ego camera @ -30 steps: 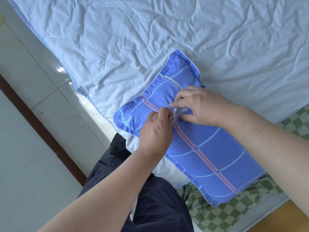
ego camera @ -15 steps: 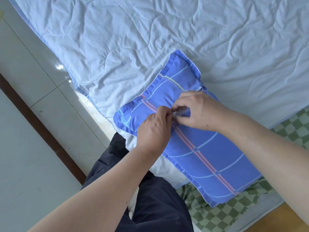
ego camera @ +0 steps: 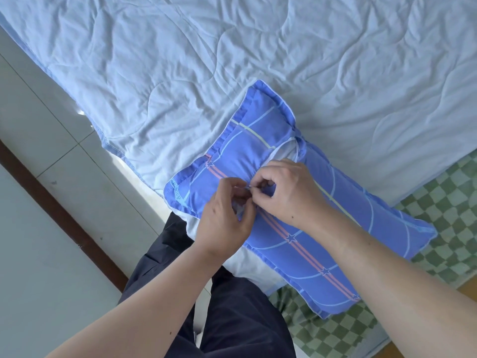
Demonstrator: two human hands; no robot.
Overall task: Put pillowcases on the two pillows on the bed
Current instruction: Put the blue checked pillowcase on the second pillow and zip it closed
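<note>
A pillow in a blue pillowcase point(ego camera: 304, 244) with pink and pale stripes lies on the bed's near edge. A slit across the case gapes beyond my hands, with white pillow point(ego camera: 285, 151) showing inside it. My left hand point(ego camera: 227, 215) and my right hand point(ego camera: 286, 192) meet at the middle of the case. Both pinch the fabric at the slit, with a small metal piece showing between their fingertips. Part of a second white pillow point(ego camera: 247, 264) shows from under the blue one.
A pale blue quilt point(ego camera: 232, 60) covers most of the bed. A green checked sheet point(ego camera: 438, 202) shows at the right. Grey floor tiles point(ego camera: 38, 151) and a dark wooden strip lie left. My dark trousers point(ego camera: 232, 319) are below.
Both hands have shifted slightly along the slit toward me, and the slit beyond my right hand now gapes with white showing. The pillow has turned a little.
</note>
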